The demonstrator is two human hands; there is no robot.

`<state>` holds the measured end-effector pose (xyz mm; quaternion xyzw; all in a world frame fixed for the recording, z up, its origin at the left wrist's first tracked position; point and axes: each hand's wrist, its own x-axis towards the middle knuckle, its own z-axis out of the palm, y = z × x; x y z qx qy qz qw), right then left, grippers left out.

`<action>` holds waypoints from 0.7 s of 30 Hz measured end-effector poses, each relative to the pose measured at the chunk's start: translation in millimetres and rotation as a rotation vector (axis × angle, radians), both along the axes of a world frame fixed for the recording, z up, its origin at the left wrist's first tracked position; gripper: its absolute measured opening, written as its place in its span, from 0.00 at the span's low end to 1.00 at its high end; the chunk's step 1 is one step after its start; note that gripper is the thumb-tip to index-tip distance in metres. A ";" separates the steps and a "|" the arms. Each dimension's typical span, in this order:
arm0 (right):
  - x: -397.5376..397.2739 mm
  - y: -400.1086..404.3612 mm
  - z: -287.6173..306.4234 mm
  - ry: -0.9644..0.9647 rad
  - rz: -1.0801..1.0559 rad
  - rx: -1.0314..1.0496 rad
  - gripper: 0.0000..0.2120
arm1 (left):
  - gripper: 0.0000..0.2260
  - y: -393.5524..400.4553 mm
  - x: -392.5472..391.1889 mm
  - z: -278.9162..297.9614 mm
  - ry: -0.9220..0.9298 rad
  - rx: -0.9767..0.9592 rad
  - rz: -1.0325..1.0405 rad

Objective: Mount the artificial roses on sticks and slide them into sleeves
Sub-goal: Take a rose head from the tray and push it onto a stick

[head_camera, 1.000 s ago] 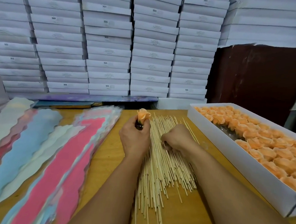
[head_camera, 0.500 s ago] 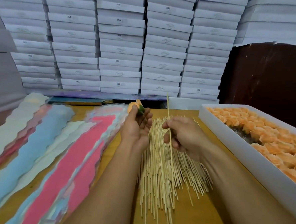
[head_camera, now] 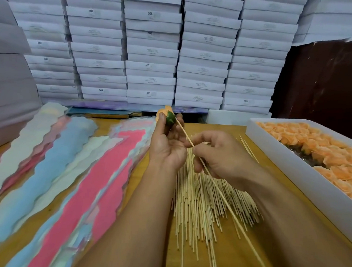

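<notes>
Stick (head_camera: 207, 172), upright a moment ago, now slants with its tip at the green base of the rose (head_camera: 165, 114) my left hand (head_camera: 167, 147) clamps; right hand (head_camera: 217, 154) pinches the stick mid-shaft: mounting step, next a straight, centred push.

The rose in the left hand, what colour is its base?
Green, under peach petals; the rose shows in the head view.

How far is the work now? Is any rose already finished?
No finished rose is visible. In hand: the left hand holds one rose, and the right hand pinches a stick whose tip meets its green base. Left: sliding it into one of the sleeves, then the box of roses and the stick pile.
</notes>
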<state>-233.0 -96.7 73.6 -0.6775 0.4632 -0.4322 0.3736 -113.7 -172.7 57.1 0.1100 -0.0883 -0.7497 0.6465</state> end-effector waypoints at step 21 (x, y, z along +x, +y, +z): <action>4.7 0.8 -3.7 0.214 -0.077 -0.202 0.18 | 0.11 2.7 0.6 1.7 0.010 -0.052 -0.011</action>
